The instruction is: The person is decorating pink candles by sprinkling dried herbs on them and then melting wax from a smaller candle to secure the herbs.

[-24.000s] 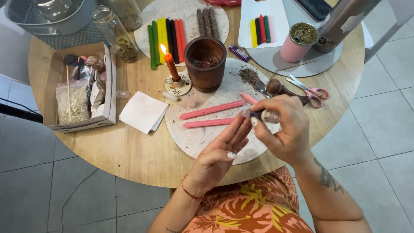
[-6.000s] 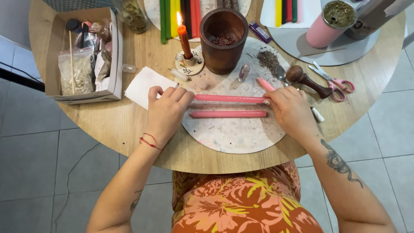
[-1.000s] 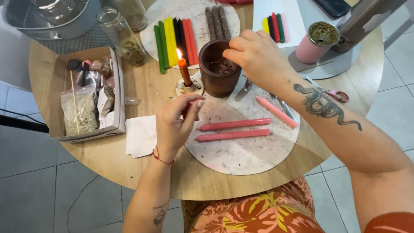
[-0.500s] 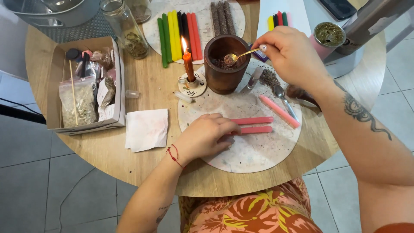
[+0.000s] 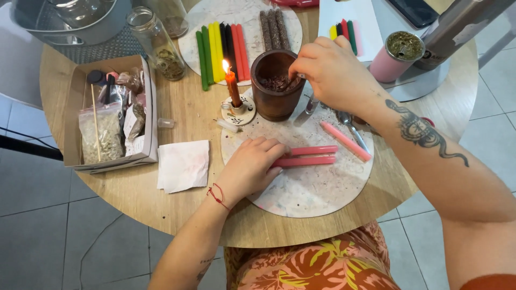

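Head view looks down on a round wooden table (image 5: 161, 209) crowded with craft supplies. The left hand (image 5: 251, 166) lies flat, fingers extended and gripping nothing, pressed over the near ends of two long pink taper candles (image 5: 309, 156) that lie side by side on a round speckled board (image 5: 312, 193); the pressure seems meant to stop them rolling. The right hand (image 5: 328, 72) reaches over the rim of a dark brown wooden mortar (image 5: 274, 86) holding reddish-brown ground material, fingers pinched together at the opening; whether they hold a utensil I cannot tell, since the hand hides its own tips. A third pink candle (image 5: 346, 141) lies at a slant beside a metal spoon (image 5: 350, 126), within easy reach. Just left of the mortar a lit orange candle (image 5: 232, 88) stands upright in a small white holder. Farther left sit a folded white paper napkin (image 5: 184, 165) and an open cardboard box of herb packets (image 5: 110, 123).
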